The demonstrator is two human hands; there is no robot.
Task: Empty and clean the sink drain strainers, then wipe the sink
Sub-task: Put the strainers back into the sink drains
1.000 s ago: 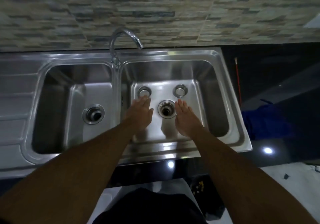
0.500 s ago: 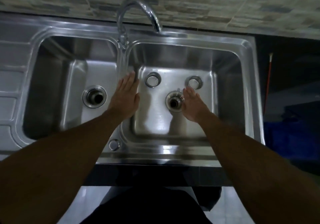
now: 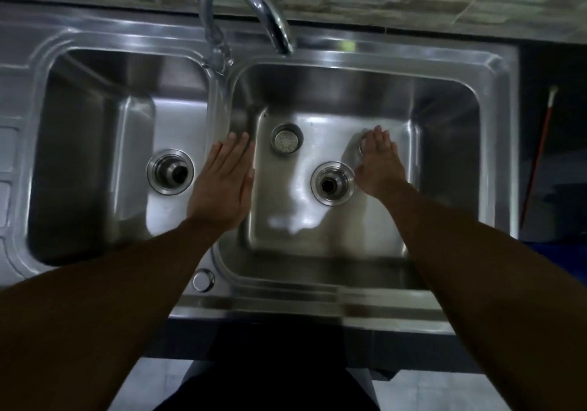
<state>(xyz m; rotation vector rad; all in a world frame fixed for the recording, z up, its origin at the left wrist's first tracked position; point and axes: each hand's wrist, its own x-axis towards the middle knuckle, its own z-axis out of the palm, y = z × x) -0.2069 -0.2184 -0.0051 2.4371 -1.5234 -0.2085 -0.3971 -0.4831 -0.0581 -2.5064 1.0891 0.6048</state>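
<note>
A steel double sink (image 3: 495, 70) fills the view. Both drain openings, left basin (image 3: 170, 171) and right basin (image 3: 332, 183), stand without strainers. On the right basin's floor lie two loose strainers. One perforated strainer (image 3: 286, 139) sits uncovered behind the drain. The other strainer (image 3: 362, 147) is mostly hidden under my right hand (image 3: 379, 164), whose fingers lie on top of it. My left hand (image 3: 224, 182) is flat with straight fingers, resting on the divider between the basins and holding nothing.
The curved faucet (image 3: 254, 0) arches over the divider at the back. A ribbed drainboard (image 3: 8, 156) lies at the far left. On the dark counter to the right lies a thin red stick (image 3: 540, 159). A small round cap (image 3: 203, 280) sits on the front rim.
My head has moved closer over the sink. My right hand slid from beside the right drain back onto the far-right strainer. My left hand stayed flat on the divider.
</note>
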